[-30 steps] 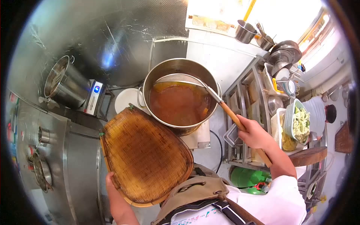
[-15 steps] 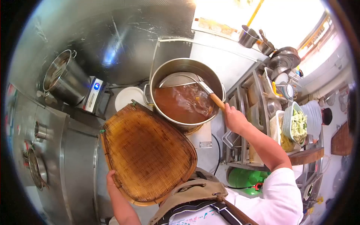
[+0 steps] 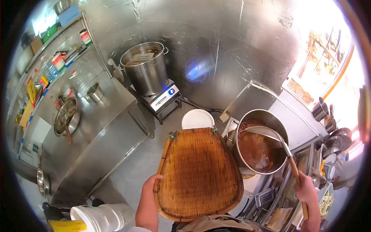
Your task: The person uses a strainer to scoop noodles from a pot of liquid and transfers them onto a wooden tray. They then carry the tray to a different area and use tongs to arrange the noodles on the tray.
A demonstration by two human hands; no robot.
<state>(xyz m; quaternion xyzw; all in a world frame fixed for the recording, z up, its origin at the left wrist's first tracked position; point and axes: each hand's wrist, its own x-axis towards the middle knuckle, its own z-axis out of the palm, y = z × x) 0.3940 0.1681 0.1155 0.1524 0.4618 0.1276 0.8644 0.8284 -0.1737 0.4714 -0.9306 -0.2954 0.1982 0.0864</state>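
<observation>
Since a second ago my view has swung left, so the large steel pot of brown broth (image 3: 259, 145) sits just beyond my right hand (image 3: 307, 192), closed around the wooden-handled ladle (image 3: 288, 152) dipping into it. My left hand (image 3: 148, 189) grips the flat woven bamboo tray (image 3: 199, 172) beside the pot.

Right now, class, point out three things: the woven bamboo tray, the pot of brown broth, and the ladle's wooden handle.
woven bamboo tray (image 3: 199, 174), head view, middle of its woven face.
pot of brown broth (image 3: 266, 117), head view, far steel wall.
wooden handle (image 3: 293, 170), head view, shaft above the right hand (image 3: 307, 191).
</observation>
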